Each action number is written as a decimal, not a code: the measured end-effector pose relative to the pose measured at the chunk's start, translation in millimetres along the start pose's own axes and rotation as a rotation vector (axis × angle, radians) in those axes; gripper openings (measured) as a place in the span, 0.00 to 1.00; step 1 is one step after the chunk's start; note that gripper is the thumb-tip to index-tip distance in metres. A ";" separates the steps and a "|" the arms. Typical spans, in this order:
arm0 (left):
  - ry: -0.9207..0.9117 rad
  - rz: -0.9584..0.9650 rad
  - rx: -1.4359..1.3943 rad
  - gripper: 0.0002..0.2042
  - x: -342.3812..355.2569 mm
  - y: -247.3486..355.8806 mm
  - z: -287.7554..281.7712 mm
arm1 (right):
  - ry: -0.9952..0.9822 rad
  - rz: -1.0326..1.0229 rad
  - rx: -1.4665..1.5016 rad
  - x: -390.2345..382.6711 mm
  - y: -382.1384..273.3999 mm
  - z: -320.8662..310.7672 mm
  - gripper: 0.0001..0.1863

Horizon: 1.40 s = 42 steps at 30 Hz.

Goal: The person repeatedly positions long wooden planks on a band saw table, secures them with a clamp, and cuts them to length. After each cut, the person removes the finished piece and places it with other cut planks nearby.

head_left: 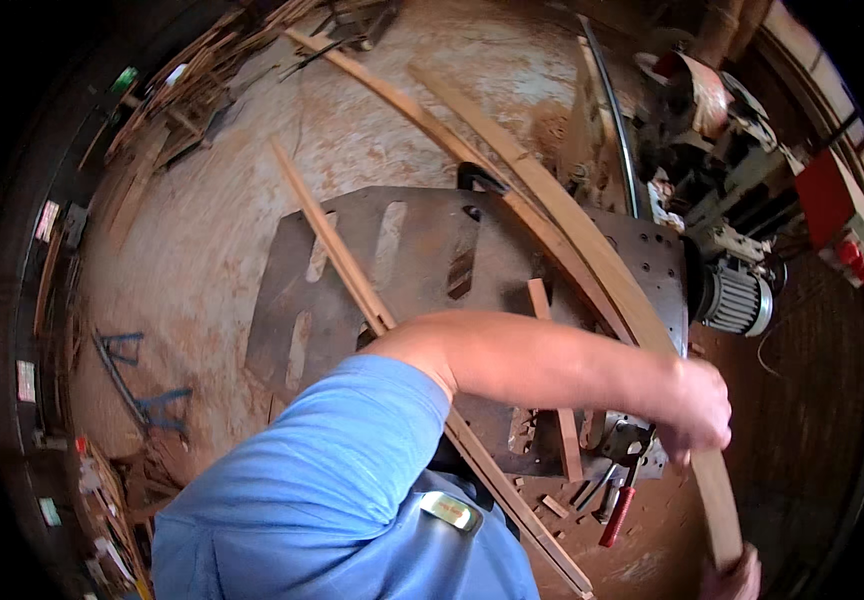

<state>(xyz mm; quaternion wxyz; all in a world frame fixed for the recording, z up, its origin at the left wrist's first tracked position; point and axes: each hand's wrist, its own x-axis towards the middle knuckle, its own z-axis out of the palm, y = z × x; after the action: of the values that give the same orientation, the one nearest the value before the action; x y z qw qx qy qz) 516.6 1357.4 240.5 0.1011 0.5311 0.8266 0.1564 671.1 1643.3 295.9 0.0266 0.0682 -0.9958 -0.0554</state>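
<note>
A long wooden plank [592, 245] runs from the far floor side across the right part of a slotted metal table [422, 230] toward me. My left arm reaches across to the right, and my left hand [697, 405] is closed over the plank near its close end. At the lower right edge my right hand [734, 577] is closed around the tip of the same plank; part of it is cut off by the picture's rim. Alongside the plank lies a narrower timber [542, 225], next to a black curved clamp [480, 180].
Thin wooden strips [337, 245] cross the table's left side, passing under my arm. A short batten [567, 440] lies near a red-handled tool [617, 515]. Right of the table are an electric motor [739, 300] and a red box [837, 205]. Blue-legged stands [162, 405] sit left.
</note>
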 end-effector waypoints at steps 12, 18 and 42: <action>-0.220 -0.331 -0.186 0.15 -128.9 125.0 80.4 | -0.305 -0.252 0.571 -96.4 -63.7 78.4 0.17; -0.380 -0.374 -0.383 0.19 -192.0 132.1 157.7 | -0.628 -0.123 0.327 -138.9 -115.9 90.6 0.21; -0.022 -0.399 -0.058 0.27 -234.6 172.8 221.8 | -0.497 0.305 0.605 -199.9 28.1 207.5 0.19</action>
<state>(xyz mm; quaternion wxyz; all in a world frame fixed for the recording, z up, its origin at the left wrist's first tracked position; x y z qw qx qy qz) 834.2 1244.4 97.5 0.1542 0.3552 0.9095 0.1510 852.6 1720.9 84.1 -0.2277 -0.0905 -0.9420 0.2295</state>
